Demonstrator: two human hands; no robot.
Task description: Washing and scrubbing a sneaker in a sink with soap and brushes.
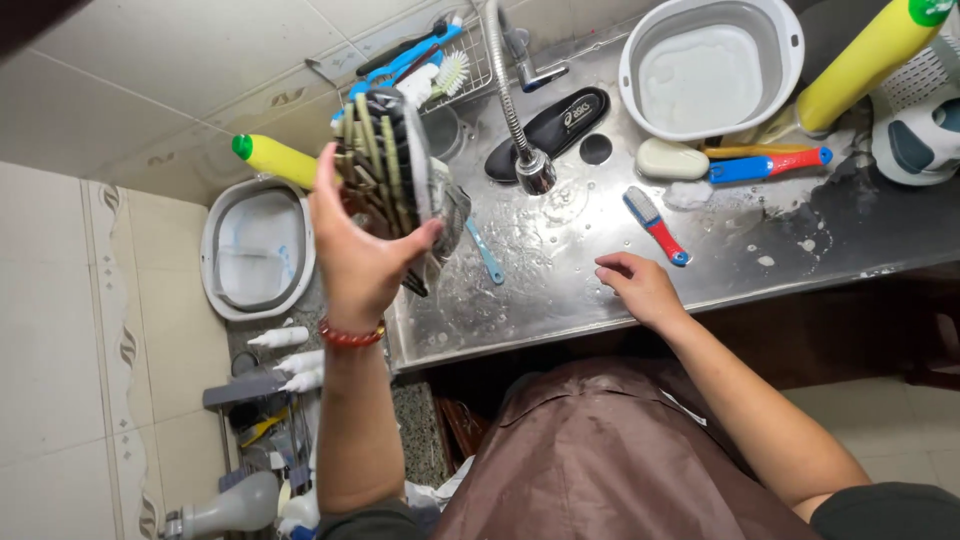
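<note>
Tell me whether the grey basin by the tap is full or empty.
Nearly empty: the grey basin shows its pale bottom, with at most a thin film of water.

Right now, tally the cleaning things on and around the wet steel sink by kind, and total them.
Grey collapsible tubs: 2
Yellow squeeze bottles with green caps: 2
Red-and-blue handled brushes: 2
Pale soap bars: 1
Total: 7

A shoe-washing station, probably in a home utility area or small cleaning shop: a wet stainless-steel sink (560, 260) with flexible faucet (515, 100) at centre, scrubbing brushes (655, 225), collapsible wash basins (710, 65) at upper right, and tiled walls (130, 80) at upper left.
</note>
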